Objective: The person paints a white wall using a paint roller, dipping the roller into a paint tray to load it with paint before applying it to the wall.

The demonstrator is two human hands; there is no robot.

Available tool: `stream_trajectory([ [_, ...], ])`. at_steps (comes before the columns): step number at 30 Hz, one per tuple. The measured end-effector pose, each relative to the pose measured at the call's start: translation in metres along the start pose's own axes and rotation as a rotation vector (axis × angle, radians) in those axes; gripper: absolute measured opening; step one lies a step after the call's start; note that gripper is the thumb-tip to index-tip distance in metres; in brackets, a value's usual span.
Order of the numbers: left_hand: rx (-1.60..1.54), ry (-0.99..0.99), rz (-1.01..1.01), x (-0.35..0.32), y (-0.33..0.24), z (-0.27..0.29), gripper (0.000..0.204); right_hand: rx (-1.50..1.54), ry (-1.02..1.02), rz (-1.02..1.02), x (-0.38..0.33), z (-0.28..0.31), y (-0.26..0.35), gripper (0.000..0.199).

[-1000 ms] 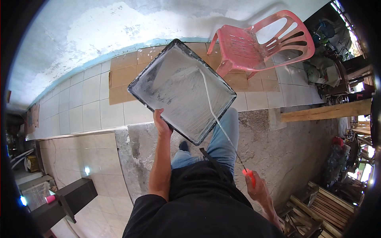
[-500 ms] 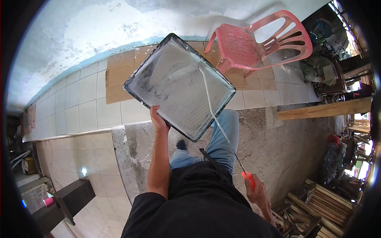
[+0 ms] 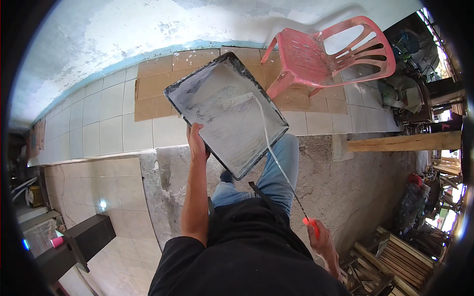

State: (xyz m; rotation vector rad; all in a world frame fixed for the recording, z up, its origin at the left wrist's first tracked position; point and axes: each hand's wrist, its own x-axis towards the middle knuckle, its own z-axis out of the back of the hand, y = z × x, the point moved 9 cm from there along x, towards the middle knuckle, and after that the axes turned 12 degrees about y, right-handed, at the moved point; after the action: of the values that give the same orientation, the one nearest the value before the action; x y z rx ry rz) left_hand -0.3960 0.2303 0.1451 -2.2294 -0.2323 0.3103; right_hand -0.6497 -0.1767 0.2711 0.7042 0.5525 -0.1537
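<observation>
Head view: your left hand (image 3: 197, 143) has its grip closed on the near-left rim of the paint tray (image 3: 227, 113), thumb over the edge, fingers under, tray held up tilted in front of you, above your knees. Your right hand (image 3: 323, 244) is wrapped shut round the orange handle of the roller (image 3: 261, 123); its thin metal rod runs up to the roller head, which lies touching the tray's inner face.

Handling, as I judge it: tray is stiff sheet, light-ish, but wide and held by one edge only, so it'll want to twist; wet white coating inside probably makes the rim slick. Best hold is the rim near mid-side, where you've got it. Roller rod is long and thin, likely springy; keep the grip on the handle.

Surface and room: rough grey concrete floor (image 3: 345, 182) under you, pale tiles (image 3: 98, 123) w/ cardboard sheets (image 3: 153, 93) against the white wall (image 3: 123, 34). Red plastic chair (image 3: 321, 54) just beyond the tray's far corner, wooden plank (image 3: 400, 143) to the right, stacked timber (image 3: 395, 256) lower right.
</observation>
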Motion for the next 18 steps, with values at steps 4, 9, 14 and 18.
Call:
stream_trajectory([
  [4, 0.033, -0.052, -0.017, -0.002, -0.001, 0.006, 0.033, -0.012, 0.033, 0.058, 0.004, 0.0, 0.005, 0.03],
  [9, -0.062, -0.025, -0.02, -0.001, 0.001, 0.006, 0.033, 0.007, 0.133, 0.025, 0.01, -0.001, 0.001, 0.029],
  [14, -0.017, -0.062, -0.031, -0.004, 0.003, 0.01, 0.033, 0.018, 0.058, 0.032, 0.012, 0.005, 0.003, 0.029],
  [18, -0.029, -0.034, -0.014, 0.006, 0.003, 0.012, 0.035, 0.025, 0.063, 0.01, 0.014, 0.007, 0.002, 0.031],
])
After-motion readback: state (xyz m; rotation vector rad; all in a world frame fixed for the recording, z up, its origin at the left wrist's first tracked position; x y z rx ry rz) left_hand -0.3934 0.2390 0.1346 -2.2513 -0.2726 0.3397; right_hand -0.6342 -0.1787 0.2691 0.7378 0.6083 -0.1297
